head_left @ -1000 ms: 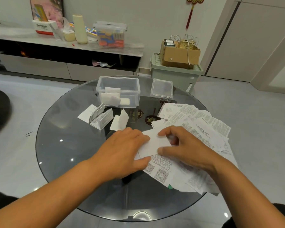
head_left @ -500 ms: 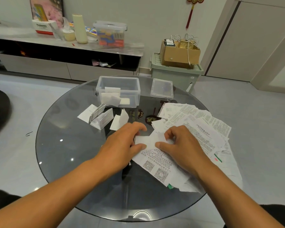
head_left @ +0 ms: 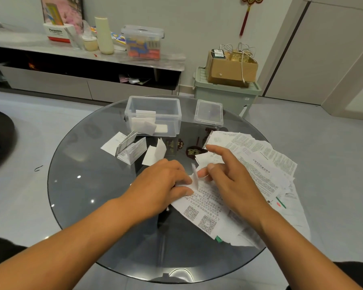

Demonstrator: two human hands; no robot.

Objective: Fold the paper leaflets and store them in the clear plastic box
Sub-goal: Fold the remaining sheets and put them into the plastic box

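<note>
Round smoked-glass table, seen from above. Both hands work at mid-table on one small white leaflet, part-folded, one flap standing on edge between them.

Left hand: knuckles up, fingers curled down, thumb and fingertips pinching the leaflet's left end.

Right hand: fingers loosely spread; index stretched out toward the far side, thumb tip just beside the standing flap. Cannot tell whether it actually touches the paper; it grips nothing visibly.

Under and to the right of the hands, a loose pile of unfolded printed leaflets fans to the table's right edge; the nearest sheet shows two QR codes.

Clear plastic box sits at the far side of the table, open, with a few folded white papers inside. Its lid lies flat just to the right, apart from it.

Between box and hands, left of centre: several folded leaflets lying on the glass, some half sprung open.

Behind the table: low cabinet and a cardboard box on a green bin.
</note>
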